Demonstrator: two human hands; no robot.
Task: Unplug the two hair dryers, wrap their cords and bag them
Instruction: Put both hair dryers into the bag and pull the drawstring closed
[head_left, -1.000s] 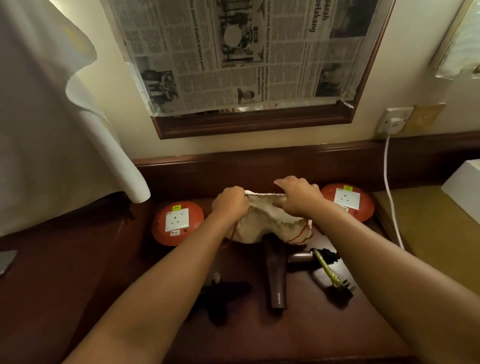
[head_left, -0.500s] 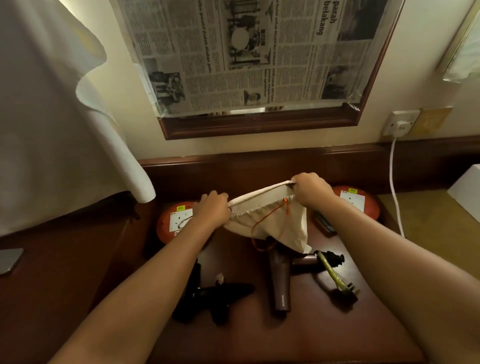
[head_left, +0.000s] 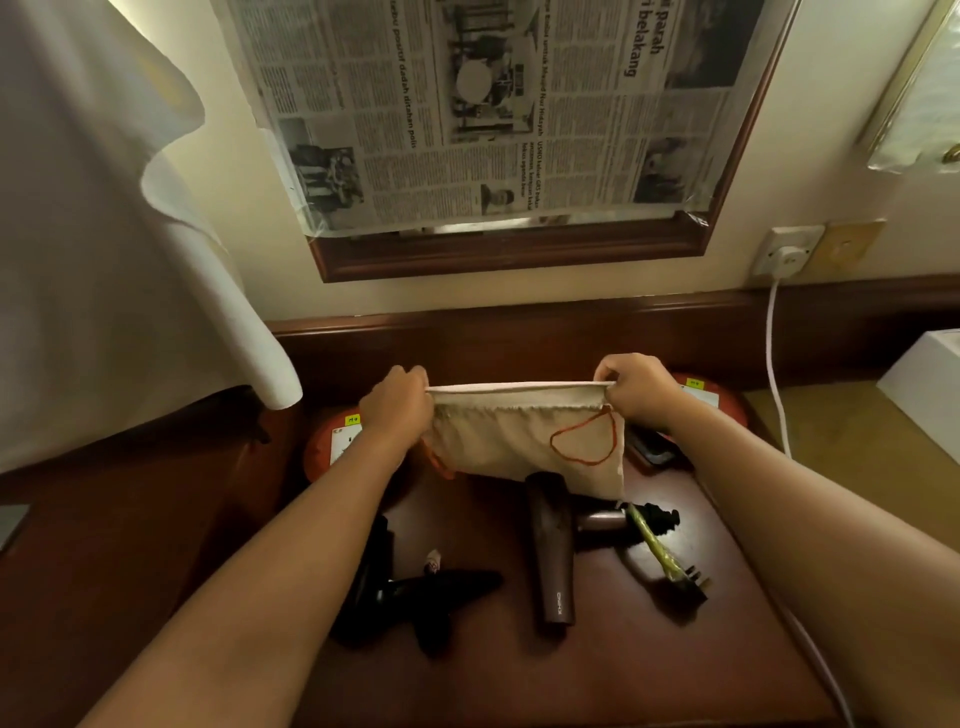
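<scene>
While both hands pinch the bag top, left hand at 9 o'clock, right hand at 3, pull it wide. Then the brown dryer, lying at 6 o'clock, should slide in easily.

The black-and-white newspaper sheet taped over the wood-framed mirror shows upside-down headline words "parah" and "belakang". The dark brown cylindrical hair dryer carries small white lettering, too small to read surely.
</scene>
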